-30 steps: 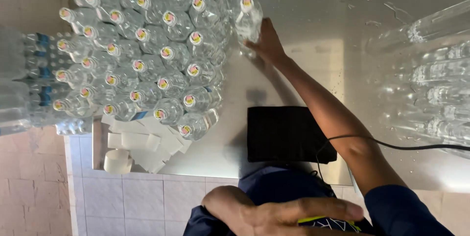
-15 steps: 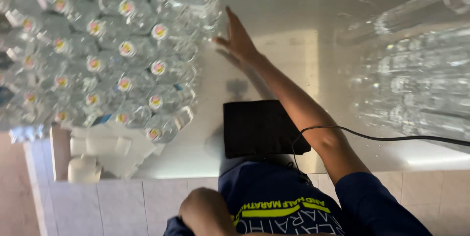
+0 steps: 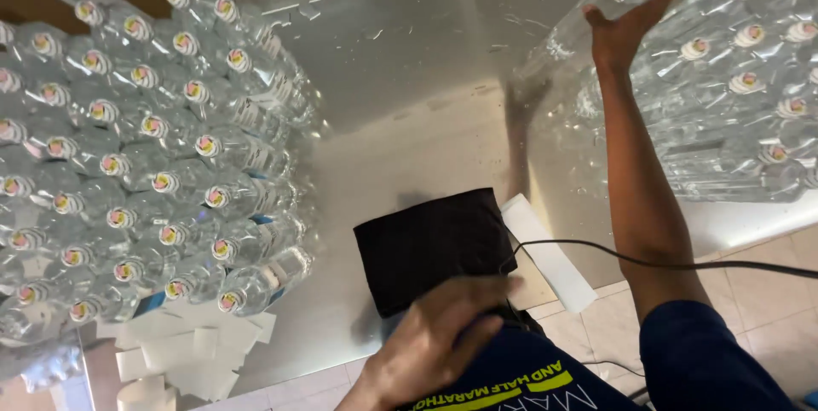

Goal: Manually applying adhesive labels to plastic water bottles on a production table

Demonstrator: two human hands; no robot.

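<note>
R hand (image 3: 626,23) spread on lying bottle (image 3: 588,23) at stack edge; L hand (image 3: 434,339) loosely spread nr table edge (image 3: 341,360).

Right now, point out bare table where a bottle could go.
Free: the metal table between the standing bottles and the lying bottles, beyond the black cloth. Crowded: both bottle masses, and the paper labels at the near left edge.

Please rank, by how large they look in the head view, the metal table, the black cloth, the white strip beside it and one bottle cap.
1. metal table, by far the largest.
2. black cloth.
3. white strip, narrow and partly under the cable.
4. bottle cap, the smallest.
No two look alike in size, so nearness does not change the order.
</note>
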